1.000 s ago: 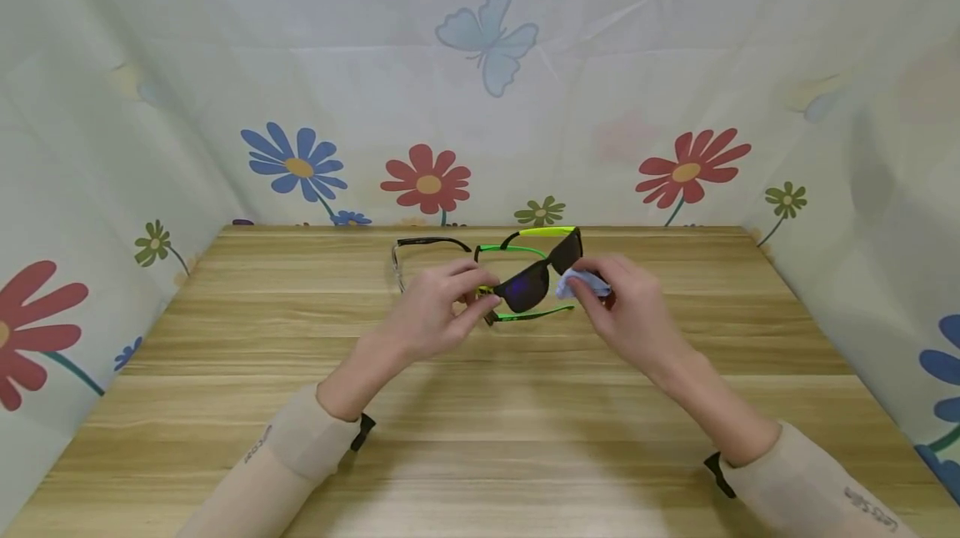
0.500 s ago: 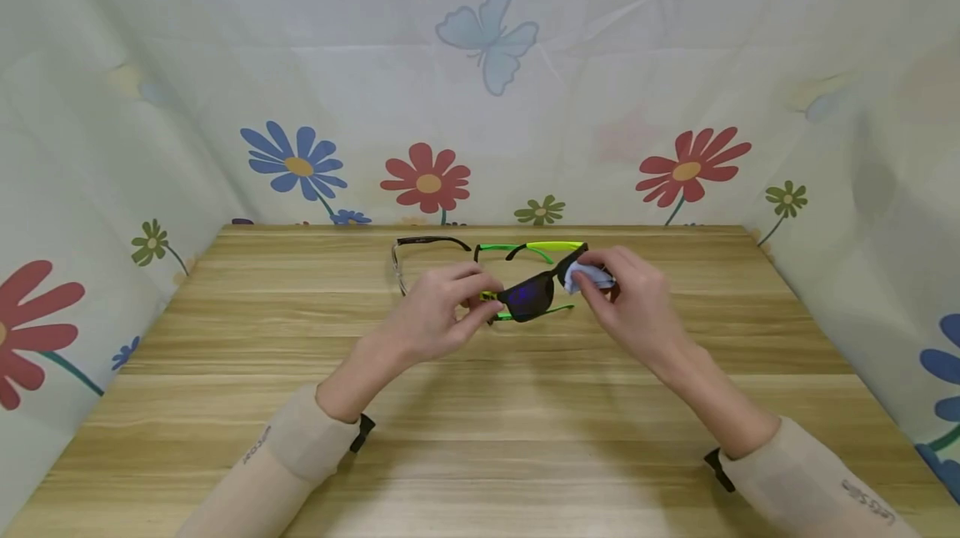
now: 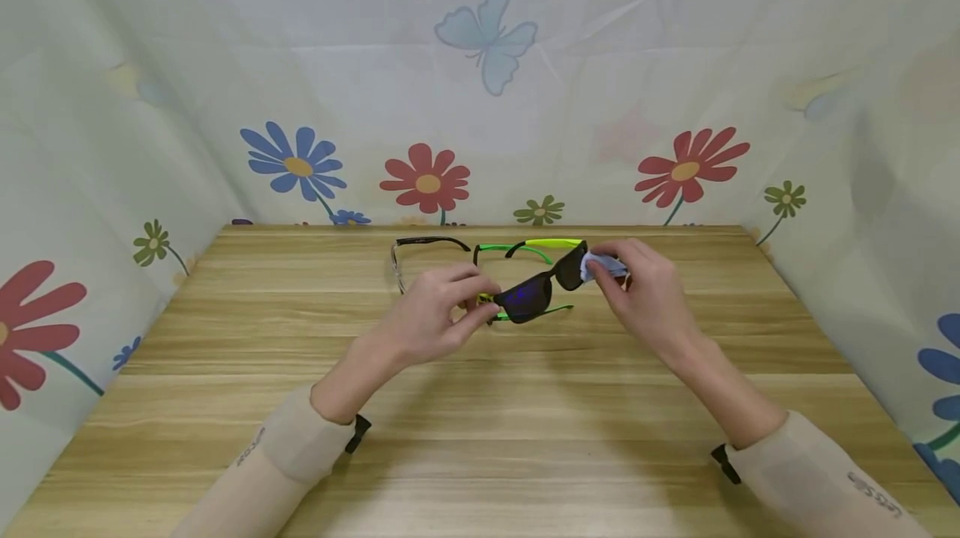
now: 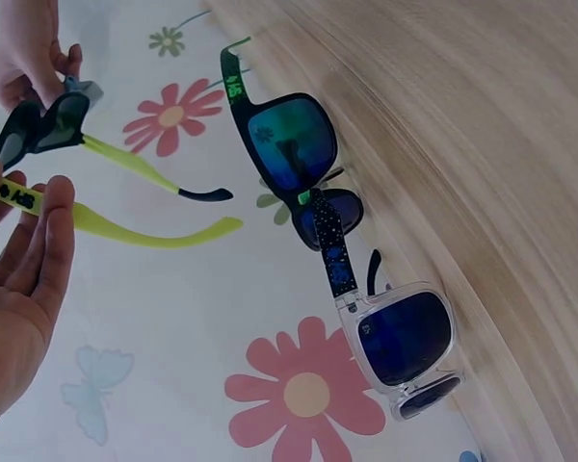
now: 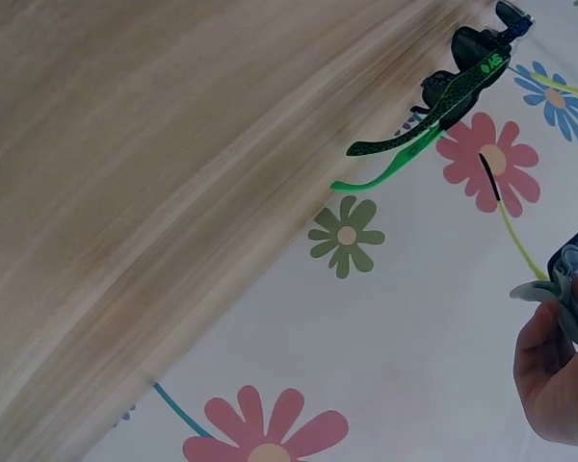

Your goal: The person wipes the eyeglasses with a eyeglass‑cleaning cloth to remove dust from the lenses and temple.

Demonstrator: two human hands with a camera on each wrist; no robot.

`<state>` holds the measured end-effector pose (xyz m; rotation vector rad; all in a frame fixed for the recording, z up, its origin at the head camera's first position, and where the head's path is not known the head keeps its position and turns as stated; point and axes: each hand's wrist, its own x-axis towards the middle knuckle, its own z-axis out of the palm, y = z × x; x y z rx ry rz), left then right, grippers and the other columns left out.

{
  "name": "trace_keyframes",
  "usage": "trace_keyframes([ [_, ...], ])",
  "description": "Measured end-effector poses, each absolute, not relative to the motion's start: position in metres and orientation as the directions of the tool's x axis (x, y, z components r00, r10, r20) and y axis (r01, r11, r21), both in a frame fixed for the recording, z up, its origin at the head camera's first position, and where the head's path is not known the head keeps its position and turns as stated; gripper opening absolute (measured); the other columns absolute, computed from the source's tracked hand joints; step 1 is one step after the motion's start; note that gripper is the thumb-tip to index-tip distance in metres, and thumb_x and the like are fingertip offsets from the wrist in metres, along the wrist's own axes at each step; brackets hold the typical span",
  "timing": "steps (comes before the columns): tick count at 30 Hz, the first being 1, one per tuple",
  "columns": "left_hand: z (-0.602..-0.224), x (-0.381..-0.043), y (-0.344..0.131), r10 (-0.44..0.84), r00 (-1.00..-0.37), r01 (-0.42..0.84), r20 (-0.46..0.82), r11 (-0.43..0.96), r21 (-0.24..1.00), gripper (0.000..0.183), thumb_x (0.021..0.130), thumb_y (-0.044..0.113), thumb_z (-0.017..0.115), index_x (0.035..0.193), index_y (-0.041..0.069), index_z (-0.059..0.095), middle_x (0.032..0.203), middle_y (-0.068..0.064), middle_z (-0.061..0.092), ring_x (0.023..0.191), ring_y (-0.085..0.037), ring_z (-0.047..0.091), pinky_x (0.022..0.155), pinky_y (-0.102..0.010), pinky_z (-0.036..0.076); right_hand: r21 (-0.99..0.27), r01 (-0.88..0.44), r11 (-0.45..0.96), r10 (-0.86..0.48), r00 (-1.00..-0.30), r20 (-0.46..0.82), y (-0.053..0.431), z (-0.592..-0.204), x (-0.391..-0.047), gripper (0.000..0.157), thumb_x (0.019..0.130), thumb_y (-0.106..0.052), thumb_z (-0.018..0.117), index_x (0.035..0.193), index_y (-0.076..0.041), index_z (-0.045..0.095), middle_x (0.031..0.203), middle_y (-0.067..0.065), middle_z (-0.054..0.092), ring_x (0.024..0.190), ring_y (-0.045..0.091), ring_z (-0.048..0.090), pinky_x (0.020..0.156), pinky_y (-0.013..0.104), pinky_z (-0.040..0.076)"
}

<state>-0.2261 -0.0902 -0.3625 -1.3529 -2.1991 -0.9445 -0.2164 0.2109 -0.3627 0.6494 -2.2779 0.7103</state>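
Black-framed sunglasses (image 3: 527, 298) with yellow temples are held up over the table. My left hand (image 3: 442, 309) pinches them near the hinge at their left end; in the left wrist view the fingers lie along a yellow temple (image 4: 144, 229). A folded light-blue cloth (image 3: 604, 265) is pinched between thumb and fingers of my right hand (image 3: 648, 292). It overlaps the outer edge of the right lens (image 3: 570, 269). From the right wrist, the bunched cloth (image 5: 570, 289) shows at the fingertips, with only a corner of the dark lens visible beside it.
Behind the held pair, black sunglasses with green temples (image 4: 294, 144) stand on the wooden table (image 3: 480, 438). Clear-framed sunglasses (image 4: 405, 337) with dark blue lenses are left of them, partly hidden by my left hand in the head view. A flowered curtain (image 3: 487, 121) backs the table.
The sunglasses have tilted, their right end dropping slightly and shifting right. The cloth and right hand have moved right across the right lens to its outer edge. My left hand stays nearly in place.
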Motion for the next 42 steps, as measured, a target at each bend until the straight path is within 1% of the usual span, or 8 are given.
trace_keyframes([
  [9,-0.363,-0.227,-0.091,0.631,-0.457,0.889,0.627,0.306,0.341,0.009,0.093,0.009,0.077,0.102,0.005,0.076,0.096,-0.001,0.067,0.075,-0.005,0.062,0.068,-0.018,0.051,-0.279,-0.646,0.711,-0.282,-0.625,0.728,0.209,-0.361,-0.217,0.02,0.089,-0.003,0.08,0.108,-0.001,0.072,0.095,0.007,0.07,0.072,0.014,0.059,0.058,0.016,0.042],
  [18,-0.364,-0.227,-0.09,0.637,-0.47,0.882,0.612,0.312,0.353,0.011,0.092,0.008,0.078,0.103,0.005,0.076,0.096,0.0,0.066,0.076,-0.005,0.063,0.07,-0.017,0.052,-0.269,-0.701,0.66,-0.324,-0.589,0.74,0.196,-0.358,-0.208,0.022,0.086,0.001,0.082,0.105,-0.003,0.072,0.095,0.005,0.069,0.071,0.012,0.056,0.058,0.014,0.04],
  [20,-0.364,-0.226,-0.09,0.638,-0.466,0.884,0.613,0.31,0.349,0.012,0.091,0.006,0.078,0.103,0.005,0.076,0.096,-0.001,0.066,0.076,-0.005,0.063,0.07,-0.017,0.052,-0.26,-0.707,0.658,-0.333,-0.582,0.742,0.195,-0.358,-0.207,0.022,0.086,0.001,0.082,0.105,-0.003,0.072,0.095,0.006,0.068,0.07,0.012,0.056,0.057,0.016,0.04],
  [23,-0.363,-0.226,-0.089,0.645,-0.456,0.889,0.613,0.306,0.34,0.011,0.092,0.007,0.077,0.103,0.005,0.076,0.096,-0.001,0.066,0.076,-0.006,0.063,0.07,-0.016,0.052,-0.24,-0.705,0.667,-0.338,-0.574,0.746,0.194,-0.357,-0.206,0.023,0.085,0.001,0.083,0.105,-0.002,0.072,0.094,0.006,0.068,0.07,0.012,0.058,0.057,0.022,0.046],
  [26,-0.362,-0.225,-0.089,0.65,-0.453,0.891,0.61,0.307,0.333,0.011,0.093,0.008,0.076,0.104,0.005,0.075,0.097,-0.001,0.066,0.076,-0.007,0.064,0.07,-0.016,0.052,-0.228,-0.697,0.68,-0.335,-0.572,0.749,0.194,-0.356,-0.205,0.024,0.084,0.001,0.084,0.105,-0.002,0.073,0.094,0.006,0.068,0.071,0.012,0.061,0.057,0.027,0.05],
  [33,-0.363,-0.223,-0.09,0.649,-0.452,0.891,0.612,0.306,0.335,0.012,0.092,0.008,0.077,0.104,0.006,0.076,0.097,0.0,0.065,0.076,-0.007,0.064,0.07,-0.015,0.052,-0.218,-0.678,0.703,-0.316,-0.571,0.758,0.197,-0.354,-0.207,0.023,0.085,-0.002,0.084,0.106,-0.003,0.074,0.093,0.006,0.069,0.071,0.012,0.062,0.06,0.018,0.045],
  [37,-0.363,-0.223,-0.09,0.647,-0.445,0.895,0.619,0.3,0.329,0.011,0.093,0.01,0.077,0.104,0.005,0.076,0.097,-0.001,0.065,0.076,-0.006,0.063,0.069,-0.016,0.052,-0.217,-0.662,0.717,-0.304,-0.577,0.758,0.201,-0.353,-0.209,0.022,0.086,-0.004,0.083,0.106,-0.002,0.074,0.092,0.006,0.07,0.07,0.013,0.061,0.059,0.019,0.044],
  [42,-0.362,-0.222,-0.091,0.648,-0.435,0.9,0.625,0.293,0.322,0.011,0.094,0.01,0.076,0.104,0.005,0.075,0.097,-0.001,0.065,0.076,-0.007,0.063,0.068,-0.016,0.051,-0.248,-0.629,0.736,-0.269,-0.609,0.747,0.206,-0.353,-0.213,0.021,0.087,-0.003,0.082,0.107,-0.002,0.074,0.095,0.007,0.071,0.07,0.015,0.06,0.058,0.023,0.045],
])
